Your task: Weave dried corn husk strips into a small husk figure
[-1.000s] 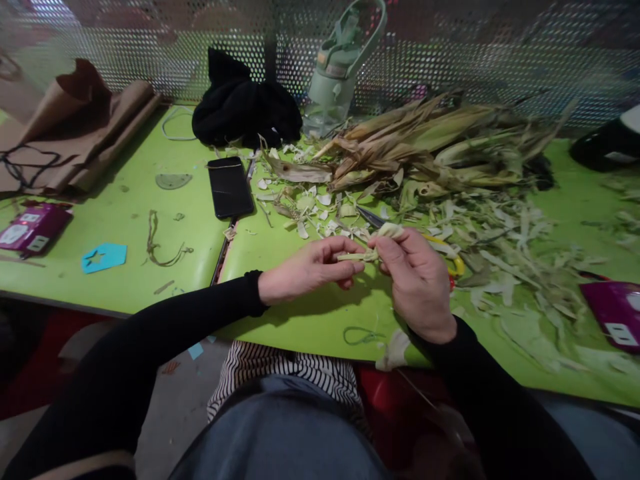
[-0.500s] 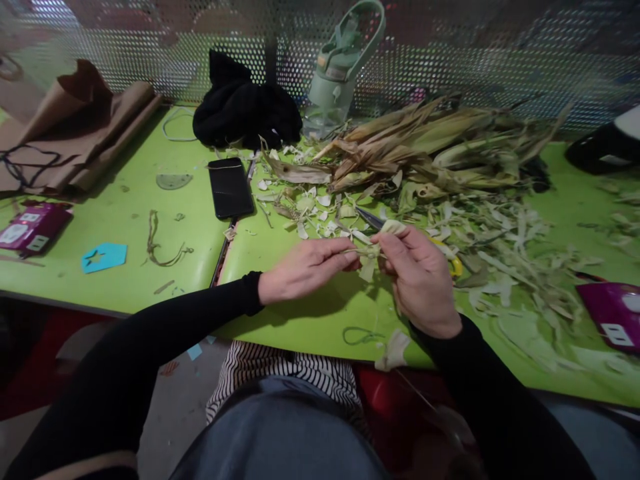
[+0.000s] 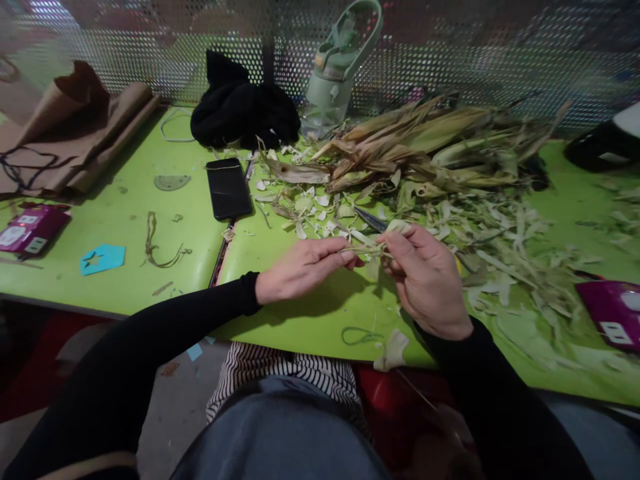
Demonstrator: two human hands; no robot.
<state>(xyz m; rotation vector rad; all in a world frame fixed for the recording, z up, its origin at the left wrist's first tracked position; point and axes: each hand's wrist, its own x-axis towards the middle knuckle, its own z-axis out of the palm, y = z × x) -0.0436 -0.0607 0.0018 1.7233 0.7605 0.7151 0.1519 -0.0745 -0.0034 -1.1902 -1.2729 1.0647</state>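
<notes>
Between my hands a thin strand of corn husk (image 3: 369,251) stretches just above the green table. My left hand (image 3: 311,267) pinches its left end between thumb and fingers. At the other end my right hand (image 3: 425,277) is closed on the strand, and a paler husk piece (image 3: 399,227) sticks up from its fingertips. Scissors (image 3: 370,219) lie just beyond the right hand, blades toward the back left; the hand covers most of their handles. A large heap of dry corn husks (image 3: 425,150) lies behind, with torn husk scraps (image 3: 520,247) spread to the right.
A black phone (image 3: 229,189), black cloth (image 3: 245,103) and green bottle (image 3: 333,80) stand or lie toward the back. At left are brown paper (image 3: 100,133), a twisted cord (image 3: 163,243) and a blue tag (image 3: 103,259). A purple box (image 3: 610,313) sits at right. A perforated screen (image 3: 430,53) closes the rear.
My right hand has shifted slightly to the right and down, drawing a little away from the left. More of the strand shows between them. My left hand has barely moved.
</notes>
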